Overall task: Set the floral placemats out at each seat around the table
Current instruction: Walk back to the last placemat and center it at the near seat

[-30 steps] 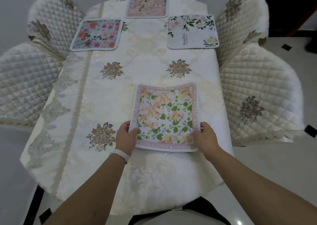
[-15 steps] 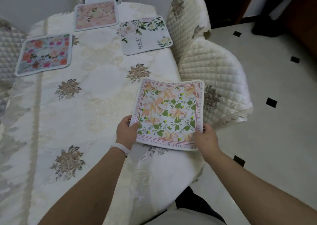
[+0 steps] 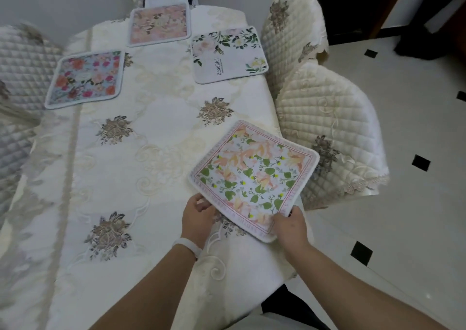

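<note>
An orange-and-green floral placemat sits turned like a diamond at the table's right edge, in front of the near right chair. My right hand pinches its near corner. My left hand touches its left edge with fingers spread. Three more placemats lie at the far end: a blue one with red flowers on the left, a pink one at the head, and a white one with green leaves on the right. The table wears a cream embroidered cloth.
Quilted cream chairs stand around the table: a far right one, and others at the left. A white tiled floor with black insets lies to the right. A dark doorway is at the top right.
The placemat has moved from the table's near middle to the right edge and rotated to a diamond angle. My view has swung right with it, and my left hand has loosened.
</note>
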### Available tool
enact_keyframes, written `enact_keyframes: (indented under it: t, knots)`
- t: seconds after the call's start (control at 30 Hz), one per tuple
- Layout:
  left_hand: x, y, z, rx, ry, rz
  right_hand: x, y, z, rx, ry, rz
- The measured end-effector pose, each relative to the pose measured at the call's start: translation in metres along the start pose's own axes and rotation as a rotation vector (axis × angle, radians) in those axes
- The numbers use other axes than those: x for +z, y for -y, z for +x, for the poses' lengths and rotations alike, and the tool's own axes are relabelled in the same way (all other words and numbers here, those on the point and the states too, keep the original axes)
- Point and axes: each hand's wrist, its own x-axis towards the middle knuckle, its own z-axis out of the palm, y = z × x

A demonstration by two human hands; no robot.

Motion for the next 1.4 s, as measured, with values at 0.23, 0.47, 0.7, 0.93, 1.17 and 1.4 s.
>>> enact_keyframes:
  t: [0.23,0.47,0.7,0.93,1.17,1.4]
  knots:
    - [-0.005,0.013,-0.012,-0.069,0.032,-0.046,0.032,-0.012,-0.011,-0.034,0.209,-0.098]
    - [-0.001,0.026,-0.022,-0.16,0.084,-0.008,0.051,-0.017,-0.009,0.053,0.242,-0.071]
    - [-0.006,0.023,-0.018,-0.123,0.115,0.002,0.035,-0.003,0.013,0.17,0.168,0.194]
    - [-0.023,0.012,-0.001,-0.106,0.123,0.018,-0.002,0.033,0.059,0.136,0.028,0.314]
    - [-0.034,0.009,0.016,-0.032,0.128,0.159,-0.023,0.046,0.085,0.06,-0.007,0.156]
    - [-0.027,-0.003,0.035,0.002,0.105,0.28,-0.026,0.041,0.092,-0.04,-0.043,0.02]
